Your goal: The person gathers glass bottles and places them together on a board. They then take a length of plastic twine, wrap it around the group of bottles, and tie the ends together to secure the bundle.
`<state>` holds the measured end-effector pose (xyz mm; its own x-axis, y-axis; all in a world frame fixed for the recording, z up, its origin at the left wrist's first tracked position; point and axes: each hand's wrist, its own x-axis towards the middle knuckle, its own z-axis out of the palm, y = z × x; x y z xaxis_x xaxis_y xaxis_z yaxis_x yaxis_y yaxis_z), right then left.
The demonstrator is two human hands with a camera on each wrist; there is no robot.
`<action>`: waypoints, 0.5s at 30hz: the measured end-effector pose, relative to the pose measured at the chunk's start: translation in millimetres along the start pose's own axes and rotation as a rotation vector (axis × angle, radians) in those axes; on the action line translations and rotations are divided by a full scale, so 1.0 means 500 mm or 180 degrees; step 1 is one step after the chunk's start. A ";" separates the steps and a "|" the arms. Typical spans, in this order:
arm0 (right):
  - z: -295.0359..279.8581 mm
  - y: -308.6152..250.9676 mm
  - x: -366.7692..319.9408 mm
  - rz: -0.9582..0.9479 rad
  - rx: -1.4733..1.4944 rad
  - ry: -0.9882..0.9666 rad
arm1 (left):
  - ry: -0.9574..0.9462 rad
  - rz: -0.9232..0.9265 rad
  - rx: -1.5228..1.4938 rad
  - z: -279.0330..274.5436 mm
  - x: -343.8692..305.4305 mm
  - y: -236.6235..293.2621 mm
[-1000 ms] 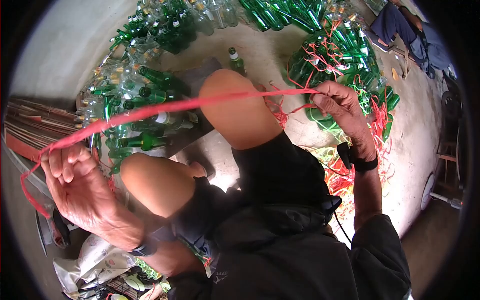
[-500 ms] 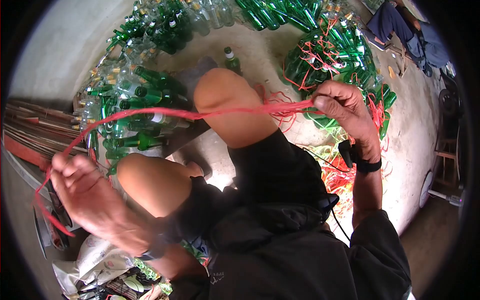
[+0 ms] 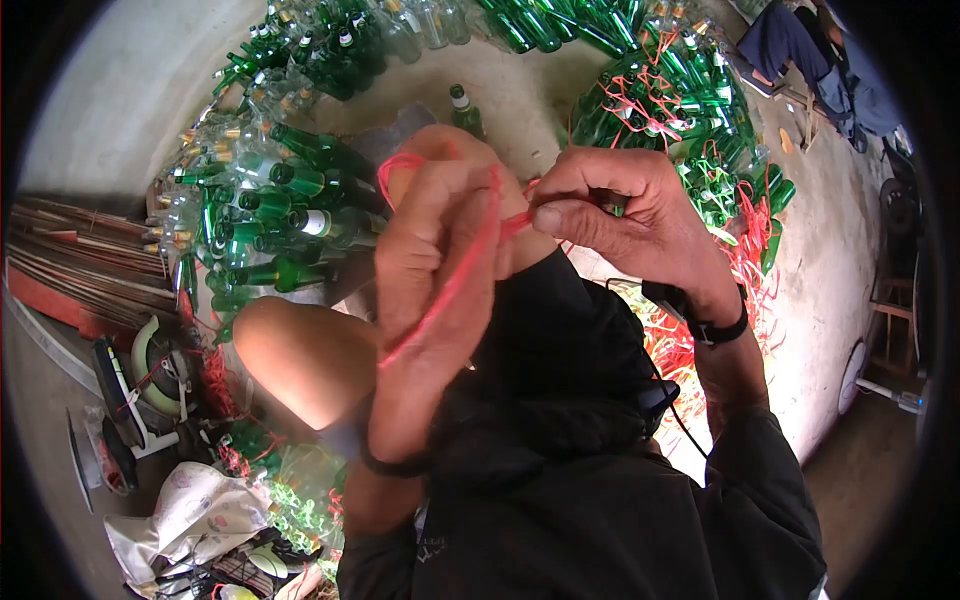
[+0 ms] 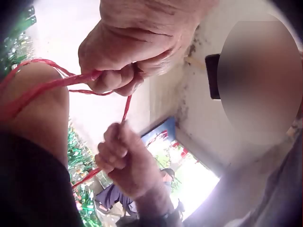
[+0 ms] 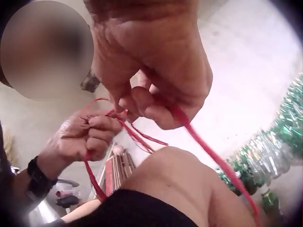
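A red plastic strand [image 3: 447,292] lies across my left hand [image 3: 430,270] in the head view, above the knee. My right hand [image 3: 635,215] pinches the strand between thumb and forefinger, just to the right of the left hand. The left wrist view has the left hand [image 4: 142,42] with fingers curled round the strand [image 4: 42,90], the right hand [image 4: 130,163] gripping it close below. Seen from the right wrist, the right hand [image 5: 151,61] holds the strand [image 5: 222,163] beside the left hand [image 5: 85,135], whose fingers are curled round it too.
Green and clear bottles [image 3: 290,180] lie stacked at the left, with more bottles [image 3: 690,90] at the upper right. One bottle [image 3: 466,110] stands beyond the knee. Red strands [image 3: 675,350] lie on the floor by the right arm. Wooden strips [image 3: 85,260] are at far left.
My left hand has moved from the far left to the middle, beside the right hand. The right hand has shifted left. The strand, earlier stretched long between them, is now looped near both hands.
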<state>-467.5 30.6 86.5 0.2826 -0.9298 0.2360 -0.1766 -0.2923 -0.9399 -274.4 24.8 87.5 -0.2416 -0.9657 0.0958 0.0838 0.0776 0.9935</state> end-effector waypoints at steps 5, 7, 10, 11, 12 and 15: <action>-0.028 0.118 -0.024 0.0635 0.0785 -0.0214 | 0.0494 -0.0381 -0.0463 -0.056 -0.004 0.085; -0.046 0.151 -0.036 0.0602 0.0815 -0.0191 | 0.0574 -0.0246 -0.0923 -0.084 0.000 0.095; -0.063 0.180 -0.055 0.1093 -0.0008 -0.0172 | 0.1090 -0.0221 -0.0927 -0.091 0.003 0.111; -0.069 0.187 -0.058 0.1089 -0.0019 -0.0169 | 0.1028 -0.0039 -0.1068 -0.105 -0.008 0.113; -0.072 0.195 -0.064 0.0852 0.0235 -0.0062 | 0.0958 -0.0007 -0.1161 -0.112 -0.013 0.115; -0.071 0.206 -0.073 0.0803 0.0241 -0.0094 | 0.0859 -0.0117 -0.1211 -0.114 -0.015 0.111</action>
<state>-529.7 26.5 -9.9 0.2662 -0.9638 -0.0144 -0.1742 -0.0334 -0.9841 -212.7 22.3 138.3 0.0049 -0.9999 -0.0088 0.4405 -0.0057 0.8977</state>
